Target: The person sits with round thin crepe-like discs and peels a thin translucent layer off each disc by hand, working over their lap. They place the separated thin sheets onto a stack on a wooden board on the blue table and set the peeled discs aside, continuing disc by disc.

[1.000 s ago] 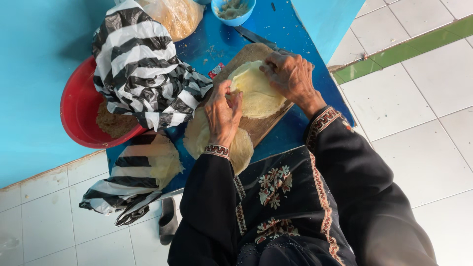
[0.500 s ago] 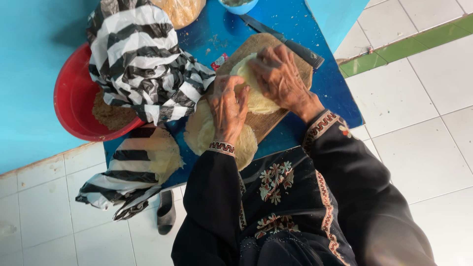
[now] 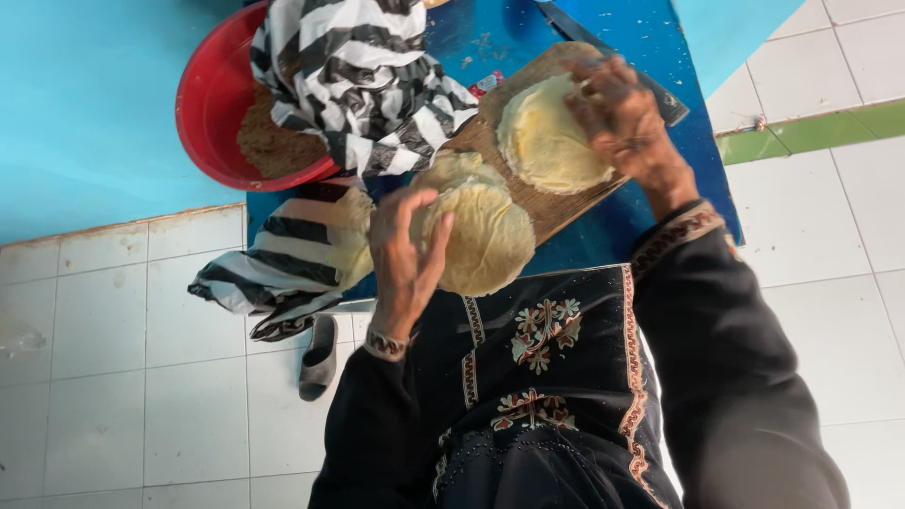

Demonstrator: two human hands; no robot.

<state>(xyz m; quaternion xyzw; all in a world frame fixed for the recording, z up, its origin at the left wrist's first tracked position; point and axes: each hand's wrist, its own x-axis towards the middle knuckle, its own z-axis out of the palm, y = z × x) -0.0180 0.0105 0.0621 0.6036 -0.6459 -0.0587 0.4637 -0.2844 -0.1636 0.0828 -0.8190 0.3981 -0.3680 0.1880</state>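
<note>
Flatbread (image 3: 551, 141), pale yellow and round, lies on the wooden board (image 3: 566, 203) in the upper middle of the frame, and I see my right hand (image 3: 622, 118) pressed on its right edge, fingers spread and bent over the rim rather than closed around it. A second flatbread (image 3: 481, 236) sits lower on the same board, toward the centre of the frame, overhanging the board's near end. My left hand (image 3: 405, 250) is against this one's left edge, palm open, fingers loosely curled; from here I cannot tell whether it grips the bread or only touches it. The two breads lie just beside each other, the upper one slightly overlapping a smaller piece of dough (image 3: 451, 170) between them.

The board rests on a blue bench (image 3: 660, 38). At the upper left a red bowl (image 3: 212, 104) holds brown crumbly stuff, partly covered by a black-and-white striped bag (image 3: 353, 75). Another striped bag (image 3: 273, 269) hangs off the bench edge at the left. A dark sandal (image 3: 320, 358) lies on the white tiled floor (image 3: 123, 377) below it.
</note>
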